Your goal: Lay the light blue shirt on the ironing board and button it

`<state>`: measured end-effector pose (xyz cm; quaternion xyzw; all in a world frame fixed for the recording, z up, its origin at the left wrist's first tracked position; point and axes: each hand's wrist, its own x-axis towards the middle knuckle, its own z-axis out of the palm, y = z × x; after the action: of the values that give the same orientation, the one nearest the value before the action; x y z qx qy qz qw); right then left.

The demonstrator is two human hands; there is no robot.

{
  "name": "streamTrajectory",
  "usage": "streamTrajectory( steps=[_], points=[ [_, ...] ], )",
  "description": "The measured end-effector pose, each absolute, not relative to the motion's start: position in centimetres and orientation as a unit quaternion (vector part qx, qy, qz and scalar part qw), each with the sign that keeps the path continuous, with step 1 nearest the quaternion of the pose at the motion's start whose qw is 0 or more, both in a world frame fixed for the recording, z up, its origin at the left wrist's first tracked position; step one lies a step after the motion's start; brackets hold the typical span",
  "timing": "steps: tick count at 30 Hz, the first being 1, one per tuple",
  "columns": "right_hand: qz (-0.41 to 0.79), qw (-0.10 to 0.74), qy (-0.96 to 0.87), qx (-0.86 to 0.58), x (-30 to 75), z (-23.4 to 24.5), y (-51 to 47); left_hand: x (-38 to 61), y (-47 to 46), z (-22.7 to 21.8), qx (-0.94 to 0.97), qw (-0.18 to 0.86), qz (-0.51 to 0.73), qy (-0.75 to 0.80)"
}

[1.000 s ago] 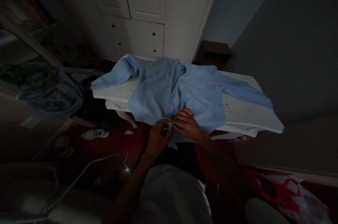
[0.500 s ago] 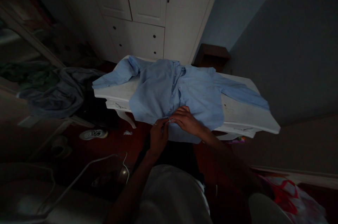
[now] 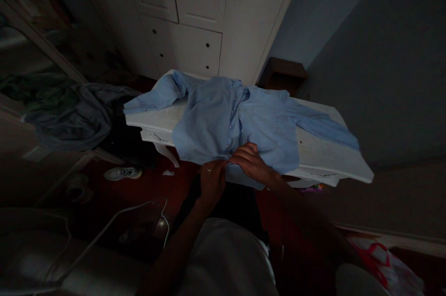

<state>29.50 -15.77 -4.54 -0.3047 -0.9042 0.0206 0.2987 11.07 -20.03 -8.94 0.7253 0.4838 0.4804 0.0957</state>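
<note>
Shirt (image 3: 209,121), blue: is lying spread, front up, across the white tabletop (image 3: 327,149), lower edge overhanging. Left hand (image 3: 212,180), right hand (image 3: 251,163): fingers drawn together, both are pinching its lower front.

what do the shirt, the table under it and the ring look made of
Shirt: matte cloth, probably woven cotton or a blend; it creases and drapes softly. Table: probably painted wood, opaque white, going by its solid colour and curved leg. Ring: likely polished metal, since the thin band catches light; too small to tell which.
</note>
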Motion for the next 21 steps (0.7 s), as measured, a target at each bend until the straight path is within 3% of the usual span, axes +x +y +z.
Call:
streamTrajectory(
  steps=[4, 11, 21],
  points=[
    [0.015, 0.327, -0.894, -0.305, 29.8, -5.5, -15.9, 11.0, -19.9, -9.5, 0.740, 0.047, 0.485, 0.464],
    [0.033, 0.356, -0.871, -0.338, 29.4, -6.0, -15.8, 11.0, -19.6, -9.6, 0.744, 0.063, 0.483, 0.458],
    [0.049, 0.322, -0.880, -0.344, 29.2, -5.6, -15.5, 11.4, -19.5, -9.7, 0.740, 0.097, 0.472, 0.469]
  ],
)
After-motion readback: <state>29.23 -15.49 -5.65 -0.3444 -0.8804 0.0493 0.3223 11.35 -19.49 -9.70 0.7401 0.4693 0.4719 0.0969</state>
